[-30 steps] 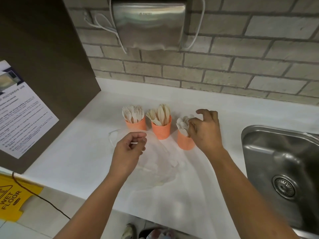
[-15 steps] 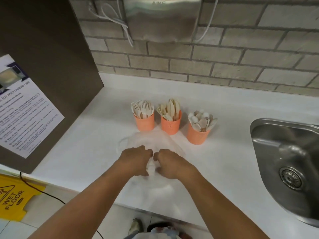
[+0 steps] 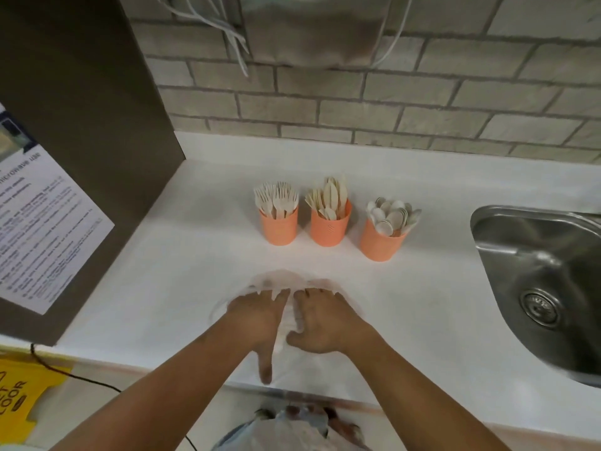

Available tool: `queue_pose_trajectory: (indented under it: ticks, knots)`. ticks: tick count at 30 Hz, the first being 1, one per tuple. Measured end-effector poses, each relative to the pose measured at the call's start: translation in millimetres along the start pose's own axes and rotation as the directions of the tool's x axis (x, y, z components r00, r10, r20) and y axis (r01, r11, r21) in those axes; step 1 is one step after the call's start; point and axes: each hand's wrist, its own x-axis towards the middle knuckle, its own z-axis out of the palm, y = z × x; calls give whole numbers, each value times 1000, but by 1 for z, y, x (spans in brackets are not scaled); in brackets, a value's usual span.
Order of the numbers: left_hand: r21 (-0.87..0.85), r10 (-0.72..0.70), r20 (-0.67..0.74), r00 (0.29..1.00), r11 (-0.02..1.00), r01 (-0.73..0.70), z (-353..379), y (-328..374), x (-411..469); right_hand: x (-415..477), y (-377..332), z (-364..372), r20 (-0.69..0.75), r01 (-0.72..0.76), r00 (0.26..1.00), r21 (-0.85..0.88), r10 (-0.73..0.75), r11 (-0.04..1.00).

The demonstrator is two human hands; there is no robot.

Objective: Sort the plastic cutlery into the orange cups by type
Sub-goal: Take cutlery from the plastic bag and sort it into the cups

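- Presses left hand [image 3: 257, 315] and right hand [image 3: 327, 323] side by side on the clear plastic bag [image 3: 276, 278], fingers spread and nearly straight, gripping nothing
- Finds the cutlery standing sorted: forks [image 3: 276, 198] in the left orange cup [image 3: 281, 227], knives [image 3: 330, 193] in the middle orange cup [image 3: 330, 231], spoons [image 3: 392, 216] in the right orange cup [image 3: 380, 244], all upright on the countertop [image 3: 162, 271], well apart from both hands
- Shows no loose piece on the counter; looks as good as finished
- Risks sliding the slick bag forward under the palms and nudging the cups; most likely tips the right orange cup, with spoons fanned over its rim toward the sink [image 3: 536, 255]
- Risks leaving a piece inside the bag; cannot tell through the crumpled film
- Differs from a second ago: had the right hand at the spoon cup and the left hand pinching above the bag, then both curled together on it; now lies flattened, and looks down more steeply
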Motion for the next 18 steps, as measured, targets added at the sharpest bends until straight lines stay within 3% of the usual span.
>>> queue_pose_trajectory:
  ticks: [3,9,15,18]
  knots:
    - [-34,67,18,998,997,-66,-2,-9,1,1,-11,-7,32,-60,998,275,53,959]
    - [-91,76,30,997,993,-73,1,-22,9,6,-10,11,135,-91,987,61,82,994]
    - [3,77,2,997,997,-77,6,-27,21,14,-23,25,-16,-87,996,-279,85,956]
    - [11,68,-75,995,998,-67,6,-28,22,21,-27,32,-36,-109,994,-297,103,948]
